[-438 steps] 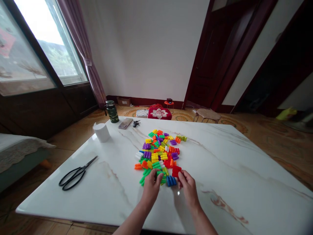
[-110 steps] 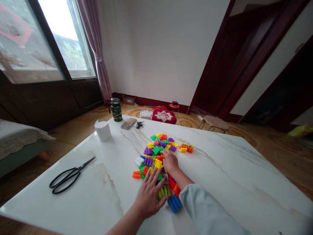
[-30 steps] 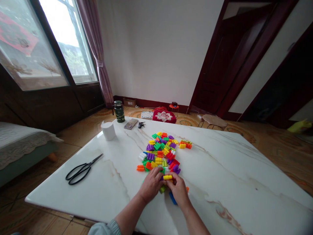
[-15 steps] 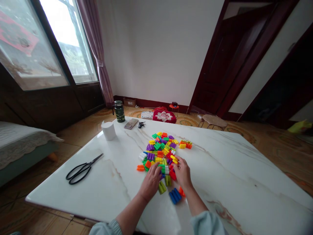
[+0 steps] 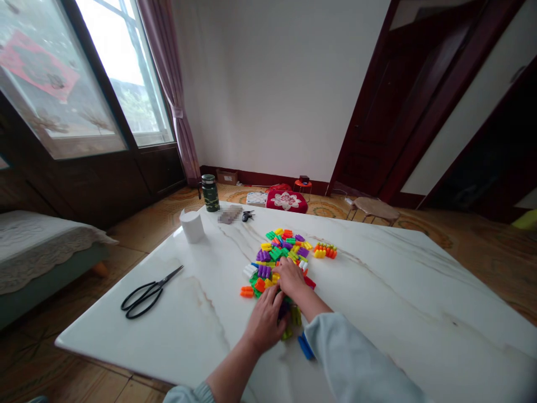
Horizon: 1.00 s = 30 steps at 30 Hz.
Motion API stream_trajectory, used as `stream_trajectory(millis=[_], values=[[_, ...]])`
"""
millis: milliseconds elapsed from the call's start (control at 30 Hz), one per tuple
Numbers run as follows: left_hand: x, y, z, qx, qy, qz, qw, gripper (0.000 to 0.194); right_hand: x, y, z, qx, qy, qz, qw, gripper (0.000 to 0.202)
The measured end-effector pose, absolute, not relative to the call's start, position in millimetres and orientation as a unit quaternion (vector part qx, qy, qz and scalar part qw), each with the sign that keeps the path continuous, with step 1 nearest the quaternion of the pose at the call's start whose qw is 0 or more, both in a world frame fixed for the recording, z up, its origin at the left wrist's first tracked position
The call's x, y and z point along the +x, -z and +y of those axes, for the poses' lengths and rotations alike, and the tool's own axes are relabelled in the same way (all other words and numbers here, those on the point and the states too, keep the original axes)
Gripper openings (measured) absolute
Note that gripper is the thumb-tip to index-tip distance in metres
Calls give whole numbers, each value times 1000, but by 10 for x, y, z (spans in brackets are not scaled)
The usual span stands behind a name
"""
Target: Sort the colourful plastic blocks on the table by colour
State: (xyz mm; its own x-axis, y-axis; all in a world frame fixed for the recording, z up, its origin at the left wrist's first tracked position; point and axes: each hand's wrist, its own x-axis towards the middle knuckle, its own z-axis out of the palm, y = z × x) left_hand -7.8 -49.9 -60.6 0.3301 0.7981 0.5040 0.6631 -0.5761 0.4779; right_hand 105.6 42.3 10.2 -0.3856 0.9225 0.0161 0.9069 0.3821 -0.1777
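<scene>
A pile of colorful plastic building blocks [image 5: 274, 254] lies on the white marble-patterned table [image 5: 377, 291]. My left hand [image 5: 266, 318] rests at the pile's near left side, its fingers bent inward and closed. Its fingertips and anything between them are hidden. My right hand [image 5: 291, 277] reaches over the pile from the right, fingers curled down and its thumb side close to my left fingers. Whatever it grips is covered. An orange block [image 5: 246, 292] sits left of my hands. A blue block [image 5: 306, 346] is partly under my right sleeve.
Black-handled scissors [image 5: 149, 294] lie at the left. A white paper roll [image 5: 192, 226], a camouflage bottle [image 5: 210, 193], a blurred flat object [image 5: 230, 214] and keys [image 5: 248, 215] stand or lie toward the back. A joined orange-and-yellow block group [image 5: 325, 251] sits right of the pile.
My right hand has moved left and forward across the pile, close to my left hand. My left fingers have curled in more. The view has shifted slightly.
</scene>
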Motion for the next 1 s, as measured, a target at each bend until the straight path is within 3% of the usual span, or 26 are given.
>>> stream_trajectory(millis=[267,567,633,767,833,933,1000], values=[[-77,595,-507,810,-365,450,94,54,1014,-54,534,-552,-87,-829,39,23],[-81,669,-497,807,-367,457,70,49,1095,12,535,-580,-131,-792,140,32],[-85,670,-494,807,-370,456,65,48,1097,50,508,-587,-147,-774,187,31],[-92,685,-491,811,-361,457,58,46,1269,106,459,-540,-241,-704,393,31],[-94,705,-492,812,-357,458,55,45,1498,117,452,-523,-239,-685,447,31],[-97,736,-490,811,-358,460,43,44,1997,135,467,-573,-147,-688,420,33],[-98,747,-484,811,-360,461,35,44,2359,155,487,-636,-90,-685,344,36]])
